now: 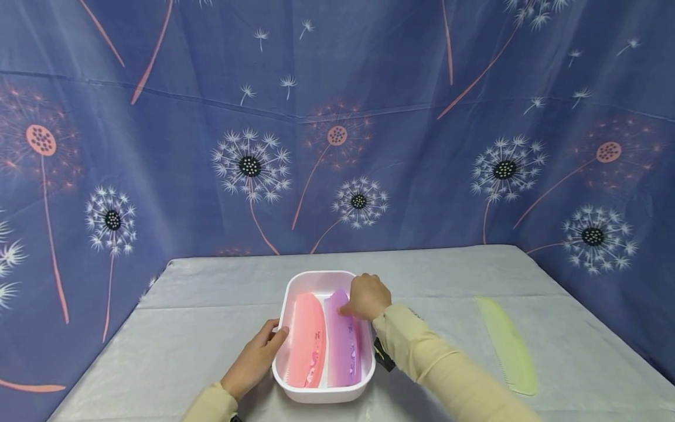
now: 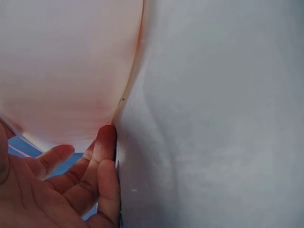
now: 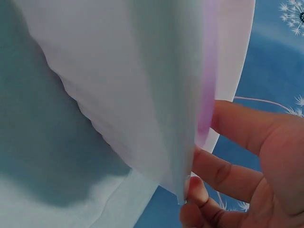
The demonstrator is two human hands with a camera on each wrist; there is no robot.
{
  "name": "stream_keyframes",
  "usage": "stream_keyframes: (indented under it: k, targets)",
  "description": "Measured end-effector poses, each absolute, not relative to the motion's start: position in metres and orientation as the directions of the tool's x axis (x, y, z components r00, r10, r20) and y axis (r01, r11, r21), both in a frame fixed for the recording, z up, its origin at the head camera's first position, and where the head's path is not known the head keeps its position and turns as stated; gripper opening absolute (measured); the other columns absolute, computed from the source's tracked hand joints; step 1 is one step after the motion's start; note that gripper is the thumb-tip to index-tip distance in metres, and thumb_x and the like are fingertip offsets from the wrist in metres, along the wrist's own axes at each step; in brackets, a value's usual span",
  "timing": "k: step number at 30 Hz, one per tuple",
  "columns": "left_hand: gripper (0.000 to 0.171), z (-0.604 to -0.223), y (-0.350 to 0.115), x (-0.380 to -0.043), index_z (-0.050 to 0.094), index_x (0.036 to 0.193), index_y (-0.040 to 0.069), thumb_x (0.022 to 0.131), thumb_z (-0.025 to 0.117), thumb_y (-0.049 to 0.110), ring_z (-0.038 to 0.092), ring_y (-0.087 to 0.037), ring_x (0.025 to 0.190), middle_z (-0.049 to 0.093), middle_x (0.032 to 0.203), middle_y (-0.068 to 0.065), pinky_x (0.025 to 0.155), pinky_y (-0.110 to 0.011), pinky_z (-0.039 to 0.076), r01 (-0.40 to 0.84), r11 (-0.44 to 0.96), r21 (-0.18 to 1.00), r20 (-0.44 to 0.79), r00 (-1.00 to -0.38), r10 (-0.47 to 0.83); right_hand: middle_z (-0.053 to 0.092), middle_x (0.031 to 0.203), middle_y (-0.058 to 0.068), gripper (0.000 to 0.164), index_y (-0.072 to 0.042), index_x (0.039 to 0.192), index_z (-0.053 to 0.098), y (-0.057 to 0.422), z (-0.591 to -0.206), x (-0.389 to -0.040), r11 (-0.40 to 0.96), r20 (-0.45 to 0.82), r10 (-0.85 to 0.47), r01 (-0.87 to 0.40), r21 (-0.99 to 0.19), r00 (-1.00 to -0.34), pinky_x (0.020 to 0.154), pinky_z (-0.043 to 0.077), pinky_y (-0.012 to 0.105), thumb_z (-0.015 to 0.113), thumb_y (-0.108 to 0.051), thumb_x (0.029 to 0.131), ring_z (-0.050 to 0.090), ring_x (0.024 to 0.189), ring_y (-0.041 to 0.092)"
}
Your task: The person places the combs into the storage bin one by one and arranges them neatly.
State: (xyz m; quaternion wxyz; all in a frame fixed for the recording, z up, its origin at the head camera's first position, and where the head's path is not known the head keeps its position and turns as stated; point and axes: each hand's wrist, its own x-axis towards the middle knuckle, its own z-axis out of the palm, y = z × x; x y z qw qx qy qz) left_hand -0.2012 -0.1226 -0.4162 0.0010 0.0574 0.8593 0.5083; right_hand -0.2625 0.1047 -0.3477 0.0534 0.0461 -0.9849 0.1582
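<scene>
A white tub (image 1: 325, 396) stands on the table with two combs lying lengthwise inside. The pink comb (image 1: 306, 343) is on the left; the purple comb (image 1: 340, 346), with small printed figures along its edge, is on the right. My left hand (image 1: 256, 358) holds the tub's left side, thumb over the rim, fingers against the outer wall (image 2: 71, 71). At the far right corner, my right hand (image 1: 369, 297) pinches the purple comb's far end, its thumb on the comb. In the right wrist view, other fingers curl beside the tub's edge, partly hidden by it.
A light green comb (image 1: 508, 349) lies by itself on the grey cloth-covered table (image 1: 221, 290), right of the tub. Behind the table hangs a blue curtain (image 1: 411, 176) with dandelion prints. My right forearm's beige sleeve (image 1: 443, 366) crosses the table between tub and green comb.
</scene>
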Motion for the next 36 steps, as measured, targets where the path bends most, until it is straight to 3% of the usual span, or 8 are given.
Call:
stream_keyframes:
  k: [8,17,36]
  targets:
    - [0.042,-0.417,-0.122,-0.201,0.057,0.136,0.007,0.106,0.051,0.035,0.063,-0.021,0.099,0.068,0.106,-0.005,0.093,-0.046,0.047,0.107,0.476,0.873,0.067,-0.993,0.1,0.063,0.073,0.001,0.024,-0.011,0.066,0.069,0.114,-0.343,-0.256,0.896,0.103,-0.106,-0.14,-0.421,-0.989,0.058,0.048,0.034,0.09,-0.022,0.072,0.057,0.07,0.018]
    - [0.04,-0.416,-0.121,-0.2,0.056,0.136,0.007,0.106,0.051,0.034,0.062,-0.019,0.097,0.067,0.103,-0.004,0.092,-0.045,0.047,0.096,0.471,0.877,0.053,-0.993,0.104,0.06,0.067,-0.004,0.022,-0.012,0.069,0.068,0.139,-0.338,-0.242,0.807,0.124,-0.134,-0.181,-0.562,-0.983,0.058,0.042,0.029,0.081,-0.022,0.085,0.052,0.063,0.014]
    - [0.041,-0.418,-0.123,-0.202,0.056,0.138,0.007,0.107,0.05,0.033,0.062,-0.02,0.099,0.067,0.108,-0.006,0.095,-0.048,0.046,0.079,0.459,0.885,0.038,-0.994,0.099,0.071,0.104,0.006,0.021,-0.008,0.094,0.075,0.216,-0.328,-0.232,0.761,0.033,-0.056,-0.064,-0.646,-0.998,0.081,0.051,0.046,0.071,-0.029,0.095,0.062,0.1,0.027]
